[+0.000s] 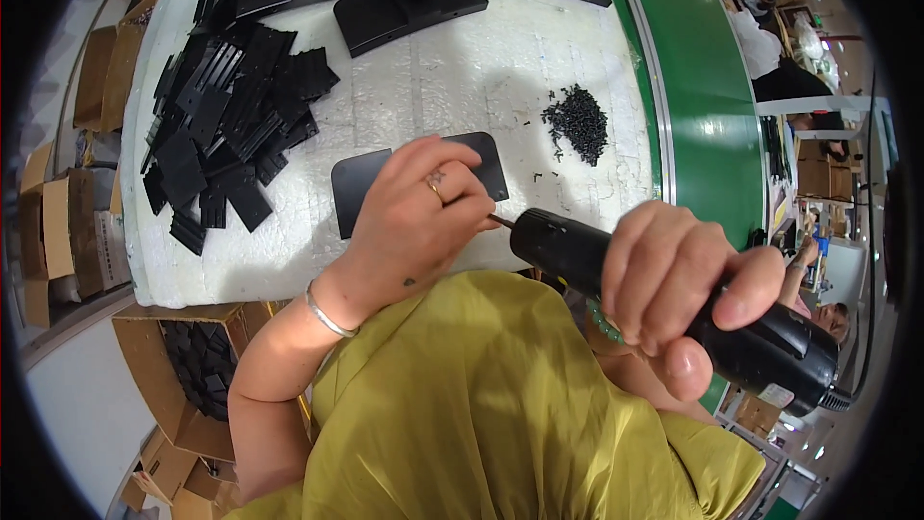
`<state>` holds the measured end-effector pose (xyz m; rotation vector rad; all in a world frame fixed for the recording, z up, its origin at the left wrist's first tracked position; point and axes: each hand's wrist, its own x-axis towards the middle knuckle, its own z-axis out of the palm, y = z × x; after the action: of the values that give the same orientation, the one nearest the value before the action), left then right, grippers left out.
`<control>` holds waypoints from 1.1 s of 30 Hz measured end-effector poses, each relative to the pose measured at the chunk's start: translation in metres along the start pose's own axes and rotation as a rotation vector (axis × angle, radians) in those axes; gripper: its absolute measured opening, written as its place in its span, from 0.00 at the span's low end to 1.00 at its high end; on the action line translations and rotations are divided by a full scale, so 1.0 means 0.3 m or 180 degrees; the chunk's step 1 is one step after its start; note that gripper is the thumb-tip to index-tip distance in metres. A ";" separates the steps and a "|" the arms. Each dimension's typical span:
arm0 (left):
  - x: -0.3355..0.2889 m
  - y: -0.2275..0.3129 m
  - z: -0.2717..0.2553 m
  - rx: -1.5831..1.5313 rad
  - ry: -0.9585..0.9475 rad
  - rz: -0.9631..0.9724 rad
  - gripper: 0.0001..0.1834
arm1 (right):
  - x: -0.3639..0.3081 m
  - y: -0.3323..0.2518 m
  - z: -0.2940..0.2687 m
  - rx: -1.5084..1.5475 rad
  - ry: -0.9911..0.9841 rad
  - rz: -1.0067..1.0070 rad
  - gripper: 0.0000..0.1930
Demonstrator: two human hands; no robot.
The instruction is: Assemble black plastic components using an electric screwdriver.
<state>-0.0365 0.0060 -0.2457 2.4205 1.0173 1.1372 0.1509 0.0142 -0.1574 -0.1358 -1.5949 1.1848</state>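
Observation:
My right hand is wrapped round a black corded electric screwdriver, held level with its bit pointing left. The bit's tip reaches the fingertips of my left hand. Those fingers are bent and pressed together at a black plastic panel with rounded corners. Whether they pinch a screw there is hidden. Most of the panel's middle lies behind my left hand. To the right of the panel is a heap of small black screws, with a few loose ones beside it.
A pile of flat black plastic parts covers the left of the white foam-topped table. Larger black panels lie at the far side. A cardboard box of black parts stands at lower left. A green surface runs along the right.

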 end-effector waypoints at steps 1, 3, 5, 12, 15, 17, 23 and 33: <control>0.008 0.009 -0.024 -0.0127 -0.0041 -0.0343 0.21 | 0.000 0.023 0.005 0.0004 -0.0003 0.0042 0.18; -0.002 -0.012 -0.068 0.0036 -0.0080 -0.0763 0.36 | 0.004 0.081 0.011 -0.0101 -0.0049 0.0207 0.18; -0.039 -0.120 -0.086 0.0008 0.0112 -0.0986 0.35 | 0.007 0.112 0.039 -0.0062 0.0165 0.0327 0.18; -0.048 -0.110 -0.076 0.0329 -0.0320 -0.1822 0.34 | 0.001 0.147 0.059 0.0635 -0.0051 0.0460 0.18; -0.070 -0.126 -0.058 0.0355 -0.0262 -0.1866 0.31 | 0.001 0.160 0.076 0.0539 -0.0108 0.0677 0.17; -0.082 -0.140 -0.044 0.0324 -0.0304 -0.1922 0.29 | -0.004 0.160 0.093 0.0491 -0.0039 0.0708 0.16; -0.097 -0.136 -0.020 -0.0052 -0.0291 -0.2013 0.22 | 0.013 0.175 0.113 -0.0171 -0.0599 0.0539 0.15; -0.071 -0.151 -0.012 -0.0201 -0.0287 -0.2101 0.20 | 0.025 0.202 0.119 0.0052 -0.0359 0.0503 0.15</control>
<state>-0.0704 0.0232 -0.2783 1.8315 1.5533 0.7969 0.0914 0.0271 -0.1937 -0.1902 -1.6972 1.3475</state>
